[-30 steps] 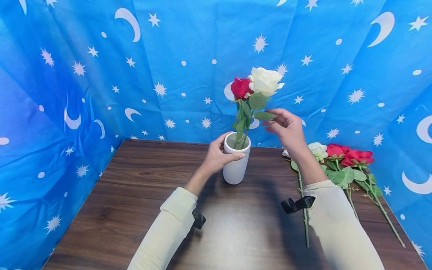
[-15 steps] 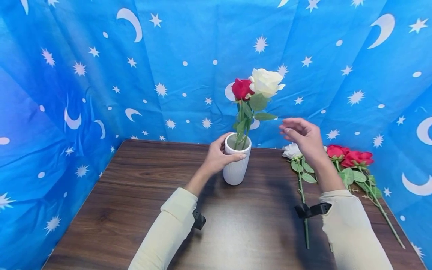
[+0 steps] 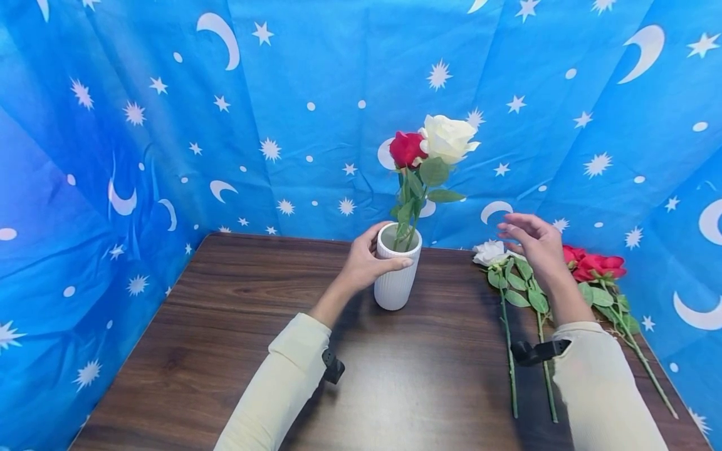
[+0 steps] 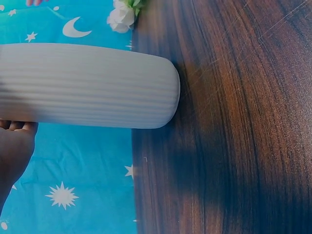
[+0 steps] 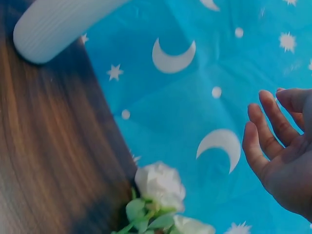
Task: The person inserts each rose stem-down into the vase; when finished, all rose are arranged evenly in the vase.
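A white ribbed vase stands on the wooden table, and my left hand grips it near the rim, thumb across the front. Inside the vase are a red rose and a cream-white rose, their blooms side by side above green leaves. My right hand hangs in the air over the loose roses at the right, fingers loosely bent with nothing in them. In the right wrist view a white rose lies below that hand. The left wrist view shows the vase's ribbed side and its base on the table.
On the right of the table lie a white rose, a second one partly hidden by my right hand, and red roses, stems toward me. A blue cloth with moons and stars hangs behind the table's back edge.
My right hand has moved away from the cream-white rose's leaf, rightward and down to above the loose roses. The left hand keeps its grip on the vase.
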`<state>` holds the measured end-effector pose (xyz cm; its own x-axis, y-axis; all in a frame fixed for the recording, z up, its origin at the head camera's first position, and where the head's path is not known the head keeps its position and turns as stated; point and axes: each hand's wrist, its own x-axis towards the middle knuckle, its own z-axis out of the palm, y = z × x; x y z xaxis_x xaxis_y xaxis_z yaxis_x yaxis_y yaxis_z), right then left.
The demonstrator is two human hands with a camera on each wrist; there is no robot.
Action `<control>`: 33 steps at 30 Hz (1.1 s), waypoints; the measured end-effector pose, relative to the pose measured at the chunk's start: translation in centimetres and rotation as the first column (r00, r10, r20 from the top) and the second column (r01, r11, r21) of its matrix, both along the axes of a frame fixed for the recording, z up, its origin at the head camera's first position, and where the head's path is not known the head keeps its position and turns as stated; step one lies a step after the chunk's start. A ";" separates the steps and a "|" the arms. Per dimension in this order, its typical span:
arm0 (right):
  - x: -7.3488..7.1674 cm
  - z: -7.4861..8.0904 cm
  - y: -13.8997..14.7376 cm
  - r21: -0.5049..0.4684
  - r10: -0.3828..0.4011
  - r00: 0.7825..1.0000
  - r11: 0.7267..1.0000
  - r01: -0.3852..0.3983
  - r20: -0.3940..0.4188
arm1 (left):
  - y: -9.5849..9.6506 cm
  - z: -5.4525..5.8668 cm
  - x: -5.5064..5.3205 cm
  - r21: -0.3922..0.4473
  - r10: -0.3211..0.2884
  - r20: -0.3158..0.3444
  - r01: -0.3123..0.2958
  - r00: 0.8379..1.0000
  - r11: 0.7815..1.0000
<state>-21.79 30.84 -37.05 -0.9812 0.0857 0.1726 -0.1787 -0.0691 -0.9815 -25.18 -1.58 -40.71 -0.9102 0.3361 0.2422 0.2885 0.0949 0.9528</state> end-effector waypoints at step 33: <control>0.1 -10.1 4.0 0.416 -0.293 0.873 0.902 0.118 0.389 | 0.0 0.0 -0.1 -0.008 0.007 0.009 -0.007 1.000 1.000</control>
